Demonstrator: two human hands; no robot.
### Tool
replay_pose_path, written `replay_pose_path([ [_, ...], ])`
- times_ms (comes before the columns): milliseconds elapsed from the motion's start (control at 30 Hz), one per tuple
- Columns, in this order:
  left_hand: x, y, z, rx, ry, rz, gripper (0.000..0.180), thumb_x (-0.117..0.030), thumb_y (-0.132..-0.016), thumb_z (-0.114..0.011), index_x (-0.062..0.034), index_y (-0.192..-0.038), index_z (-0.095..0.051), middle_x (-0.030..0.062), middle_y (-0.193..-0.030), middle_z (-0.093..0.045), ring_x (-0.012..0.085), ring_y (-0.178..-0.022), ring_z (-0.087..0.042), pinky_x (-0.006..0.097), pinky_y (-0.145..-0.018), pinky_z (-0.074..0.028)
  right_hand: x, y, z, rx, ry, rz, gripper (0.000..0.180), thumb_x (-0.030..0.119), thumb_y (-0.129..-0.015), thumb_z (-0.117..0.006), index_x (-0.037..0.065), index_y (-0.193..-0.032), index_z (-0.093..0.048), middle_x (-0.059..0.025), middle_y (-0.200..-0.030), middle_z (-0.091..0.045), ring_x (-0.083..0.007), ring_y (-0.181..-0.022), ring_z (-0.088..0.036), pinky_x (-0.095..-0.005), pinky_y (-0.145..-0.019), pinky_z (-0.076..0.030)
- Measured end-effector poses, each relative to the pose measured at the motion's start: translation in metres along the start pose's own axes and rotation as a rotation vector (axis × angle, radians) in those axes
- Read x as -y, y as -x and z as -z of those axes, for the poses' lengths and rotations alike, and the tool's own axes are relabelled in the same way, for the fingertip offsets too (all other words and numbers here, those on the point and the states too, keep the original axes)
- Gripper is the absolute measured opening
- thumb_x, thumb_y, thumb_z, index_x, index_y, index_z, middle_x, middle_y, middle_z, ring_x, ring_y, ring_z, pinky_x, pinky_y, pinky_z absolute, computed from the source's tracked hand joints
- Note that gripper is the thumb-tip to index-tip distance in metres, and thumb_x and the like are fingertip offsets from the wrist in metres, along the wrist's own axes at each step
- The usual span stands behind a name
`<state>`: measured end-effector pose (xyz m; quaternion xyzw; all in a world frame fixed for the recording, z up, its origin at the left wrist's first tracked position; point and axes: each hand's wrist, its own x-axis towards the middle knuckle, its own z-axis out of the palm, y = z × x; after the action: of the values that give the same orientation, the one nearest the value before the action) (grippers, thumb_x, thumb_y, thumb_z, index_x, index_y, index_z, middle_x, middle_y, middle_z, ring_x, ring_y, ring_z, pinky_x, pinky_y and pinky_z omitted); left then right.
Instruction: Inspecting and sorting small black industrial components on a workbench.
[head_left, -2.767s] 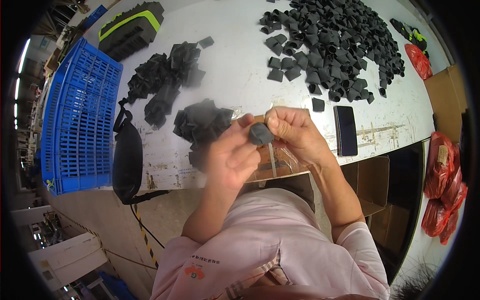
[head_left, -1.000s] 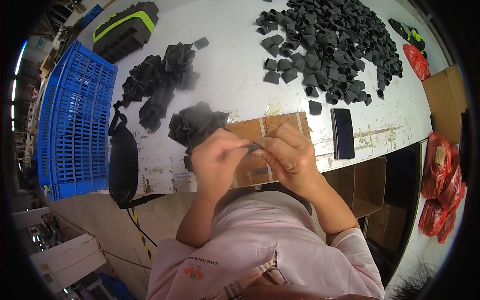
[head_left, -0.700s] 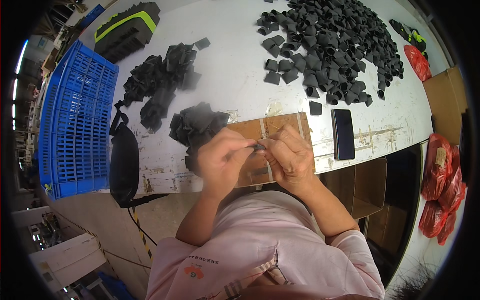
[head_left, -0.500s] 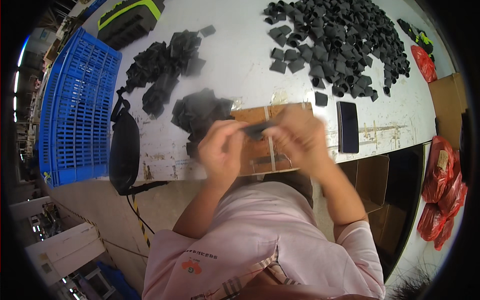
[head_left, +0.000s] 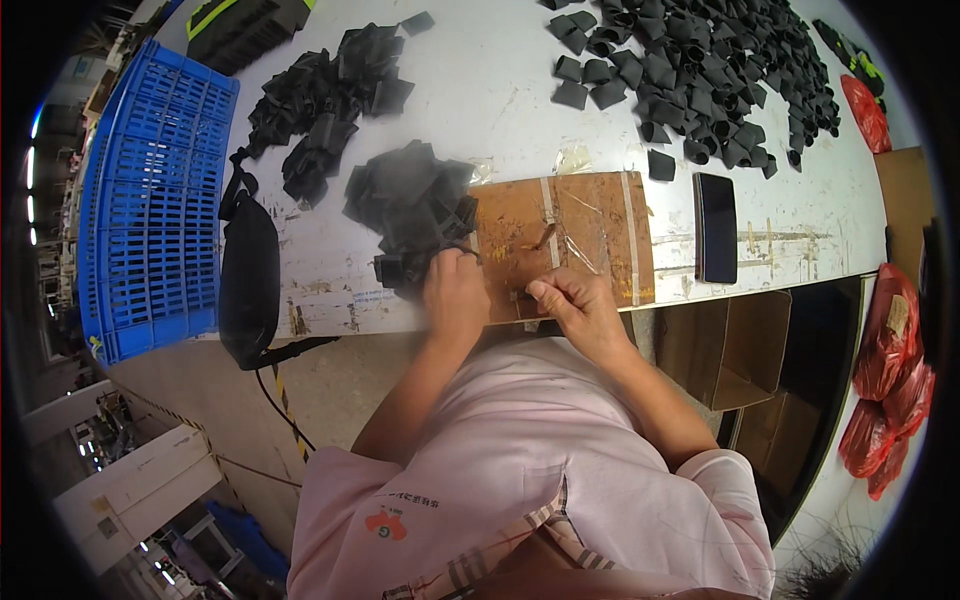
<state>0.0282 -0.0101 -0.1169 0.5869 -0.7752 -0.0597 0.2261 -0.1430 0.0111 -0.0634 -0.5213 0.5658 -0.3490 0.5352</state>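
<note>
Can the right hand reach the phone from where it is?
Likely yes: only the flat cardboard and some white tabletop lie between the right hand and the phone, and nothing covers the phone.

Blue crate [head_left: 160, 210] left, black pouch [head_left: 250, 285] beside it; phone [head_left: 716, 230], red bags [head_left: 888, 345] right.

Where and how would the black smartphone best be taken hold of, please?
I would grip the smartphone by its two long edges, around the middle, coming from above with the right hand, which is the nearer one. It lies flat and is narrow across, with white tabletop showing along both long sides, so both edges look reachable.
</note>
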Motion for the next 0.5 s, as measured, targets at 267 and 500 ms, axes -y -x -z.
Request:
replay_pose_path([
  [267,-0.037,0.010,0.023,-0.219,0.783,0.026,0.011,0.007,-0.075,-0.058,0.0021,-0.085,-0.058,0.0093,-0.089,-0.052,0.0140,-0.073,-0.053,0.022,-0.060,-0.045,-0.010,-0.015,-0.011,0.221,-1.044,-0.388,0.046,0.041,-0.084,-0.052,0.001,-0.106,-0.055,-0.0065,-0.091,-0.059,-0.0117,-0.078,-0.054,-0.0258,-0.065,-0.047],
  [500,-0.054,0.010,0.045,0.060,1.521,0.456,0.014,-0.004,-0.083,-0.052,0.0037,-0.094,-0.053,0.0103,-0.095,-0.053,0.0148,-0.079,-0.054,0.026,-0.066,-0.047,-0.018,-0.011,-0.004,0.282,-1.168,-0.266,0.013,0.017,-0.084,-0.057,0.004,-0.086,-0.057,-0.0022,-0.080,-0.058,-0.0113,-0.072,-0.056,-0.0254,-0.066,-0.048],
])
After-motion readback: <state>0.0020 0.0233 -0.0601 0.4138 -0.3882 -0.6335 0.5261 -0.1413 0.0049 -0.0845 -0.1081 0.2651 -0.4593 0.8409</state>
